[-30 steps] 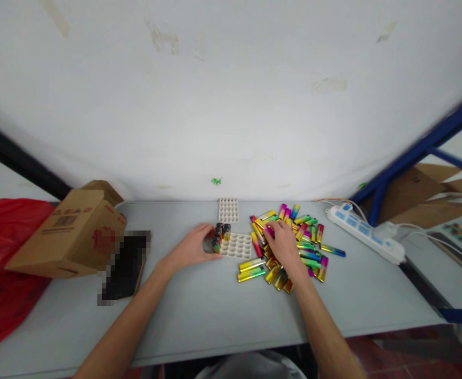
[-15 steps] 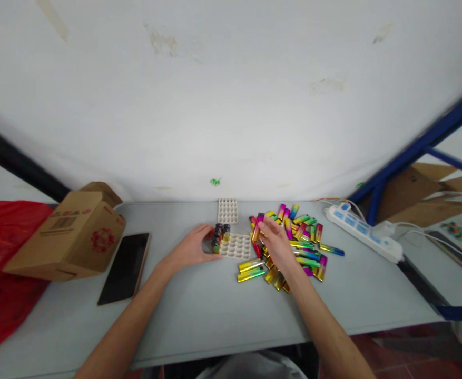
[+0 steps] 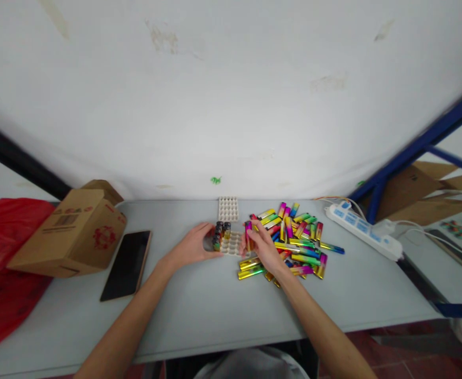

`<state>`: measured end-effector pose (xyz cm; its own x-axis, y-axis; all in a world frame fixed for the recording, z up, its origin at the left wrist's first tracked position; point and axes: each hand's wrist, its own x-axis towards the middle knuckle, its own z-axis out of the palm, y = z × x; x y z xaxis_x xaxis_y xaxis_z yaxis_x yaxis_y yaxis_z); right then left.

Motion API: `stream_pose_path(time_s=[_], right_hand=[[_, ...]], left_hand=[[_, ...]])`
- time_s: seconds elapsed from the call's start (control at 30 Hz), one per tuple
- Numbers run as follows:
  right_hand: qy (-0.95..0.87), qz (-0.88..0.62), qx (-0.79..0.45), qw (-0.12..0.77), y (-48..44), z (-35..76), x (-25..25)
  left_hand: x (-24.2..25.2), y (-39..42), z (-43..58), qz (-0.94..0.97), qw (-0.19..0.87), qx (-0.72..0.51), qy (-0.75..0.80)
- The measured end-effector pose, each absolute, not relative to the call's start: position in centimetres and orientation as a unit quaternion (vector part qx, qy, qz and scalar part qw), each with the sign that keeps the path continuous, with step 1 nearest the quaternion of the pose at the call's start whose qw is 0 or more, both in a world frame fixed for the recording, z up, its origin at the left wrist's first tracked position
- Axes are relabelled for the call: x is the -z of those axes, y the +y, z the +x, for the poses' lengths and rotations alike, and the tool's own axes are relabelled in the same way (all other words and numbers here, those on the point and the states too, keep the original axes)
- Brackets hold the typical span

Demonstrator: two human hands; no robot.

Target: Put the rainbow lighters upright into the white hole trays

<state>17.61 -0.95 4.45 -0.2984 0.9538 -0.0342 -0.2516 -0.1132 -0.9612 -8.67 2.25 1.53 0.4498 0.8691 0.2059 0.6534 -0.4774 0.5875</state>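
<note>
A white tray with round sockets point(image 3: 234, 244) lies on the grey table point(image 3: 215, 305). Three dark-topped lighters point(image 3: 219, 235) stand upright in its left end. My left hand point(image 3: 193, 246) curls round that left end of the tray, touching it. My right hand point(image 3: 261, 243) is closed on a pink and yellow lighter point(image 3: 248, 235), held upright over the tray's right edge. A pile of several rainbow-coloured lighters point(image 3: 294, 239) lies just right of the tray.
A second socket tray point(image 3: 228, 209) lies behind the first. A black phone point(image 3: 126, 265) and a cardboard box point(image 3: 70, 234) sit at the left, beside a red bag point(image 3: 1, 263). A white power strip point(image 3: 363, 231) is at the right, by blue shelving.
My right hand lifted one lighter out of the pile and carried it left to the tray. My left hand stayed on the tray's left end.
</note>
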Motion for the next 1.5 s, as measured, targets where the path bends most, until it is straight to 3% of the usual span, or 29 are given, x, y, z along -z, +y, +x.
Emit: stream_pose_path(time_s=[0.2, 0.47, 1.27, 1.5], right_hand=[[-0.53, -0.436, -0.583, 0.436, -1.3, 17.2, -4.2], [-0.672, -0.503, -0.35, 0.415, -1.8, 17.0, -3.7], [-0.728, -0.524, -0.262, 0.356, -1.7, 17.0, -2.5], [-0.776, -0.449, -0.239, 0.372, -1.5, 17.4, -3.0]], left_hand=[[-1.8, 2.2, -8.7, 0.823, 0.217, -0.249, 0.463], [-2.1, 2.1, -8.5, 0.821, 0.222, -0.243, 0.466], [-2.1, 2.0, -8.5, 0.821, 0.222, -0.243, 0.467], [-1.7, 2.1, -8.6, 0.817, 0.219, -0.258, 0.466]])
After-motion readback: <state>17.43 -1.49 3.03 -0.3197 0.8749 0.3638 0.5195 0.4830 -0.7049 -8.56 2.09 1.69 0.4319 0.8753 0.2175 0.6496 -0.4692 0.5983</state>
